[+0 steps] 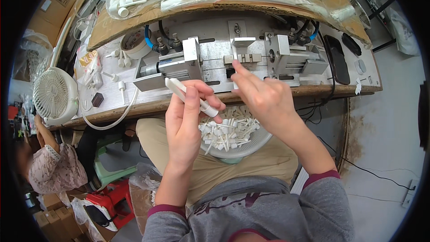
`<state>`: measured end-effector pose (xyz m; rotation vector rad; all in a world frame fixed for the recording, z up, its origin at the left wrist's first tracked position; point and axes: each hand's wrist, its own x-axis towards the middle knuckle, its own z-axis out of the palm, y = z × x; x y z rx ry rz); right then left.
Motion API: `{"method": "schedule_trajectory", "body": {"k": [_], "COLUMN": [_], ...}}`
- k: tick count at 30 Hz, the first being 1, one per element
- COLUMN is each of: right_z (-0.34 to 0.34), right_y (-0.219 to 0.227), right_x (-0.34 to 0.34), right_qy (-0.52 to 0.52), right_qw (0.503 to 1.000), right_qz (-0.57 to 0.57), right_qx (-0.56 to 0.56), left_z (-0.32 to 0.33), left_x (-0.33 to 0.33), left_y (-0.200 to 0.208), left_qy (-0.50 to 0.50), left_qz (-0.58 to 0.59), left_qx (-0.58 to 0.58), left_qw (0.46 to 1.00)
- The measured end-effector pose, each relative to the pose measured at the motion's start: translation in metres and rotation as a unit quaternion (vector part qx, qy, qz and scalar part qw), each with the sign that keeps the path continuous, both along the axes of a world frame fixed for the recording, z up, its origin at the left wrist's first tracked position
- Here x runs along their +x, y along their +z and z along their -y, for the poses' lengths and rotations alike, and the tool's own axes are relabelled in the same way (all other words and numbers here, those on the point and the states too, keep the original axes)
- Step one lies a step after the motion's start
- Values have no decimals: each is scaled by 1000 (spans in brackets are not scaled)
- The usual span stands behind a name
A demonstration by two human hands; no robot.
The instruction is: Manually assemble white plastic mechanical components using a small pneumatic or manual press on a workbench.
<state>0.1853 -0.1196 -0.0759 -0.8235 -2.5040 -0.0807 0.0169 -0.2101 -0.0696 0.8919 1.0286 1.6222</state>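
My left hand (186, 121) is closed around white plastic stemmed pieces (177, 88); a wider white cap end (209, 110) shows past its fingers, and I cannot tell how many pieces it holds. My right hand (264, 98) reaches to the middle of a metal clamping fixture (219, 69). Its fingers close on a slim white plastic piece (234, 52) set at the small notched block (251, 58); the hand hides part of it. On my lap, below both hands, rests a pale basket (237, 152) full of similar white stemmed pieces (228, 132).
Pneumatic cylinders (179, 62) (295, 58) flank the fixture. Above it, a cardboard shelf (201, 13) carries more white pieces. A white fan (54, 96), a tape roll (136, 45) and loose pieces lie left; a black phone (337, 58) lies right. Another person (58, 166) sits at far left.
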Motion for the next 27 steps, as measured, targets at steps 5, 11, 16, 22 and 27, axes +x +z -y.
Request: {"method": "schedule_trajectory", "body": {"k": [5, 11, 16, 22, 27], "right_z": [-8, -10, 10, 2, -2], "right_y": [9, 11, 35, 37, 10], "right_x": [-1, 3, 3, 16, 13], "right_qy": [33, 60, 176, 133, 30], "right_qw": [997, 991, 964, 968, 990], "right_qz": [-36, -87, -171, -201, -114], "right_qx": [-53, -77, -97, -64, -72], "left_z": [-2, -10, -14, -18, -9], "left_x": [4, 2, 13, 15, -5], "left_y": [9, 11, 13, 9, 12], "left_qy": [20, 77, -22, -19, -36], "left_qz": [-41, -61, -24, -80, -82], "left_qx": [-2, 81, 55, 21, -19], "left_qw": [999, 992, 998, 996, 996]}}
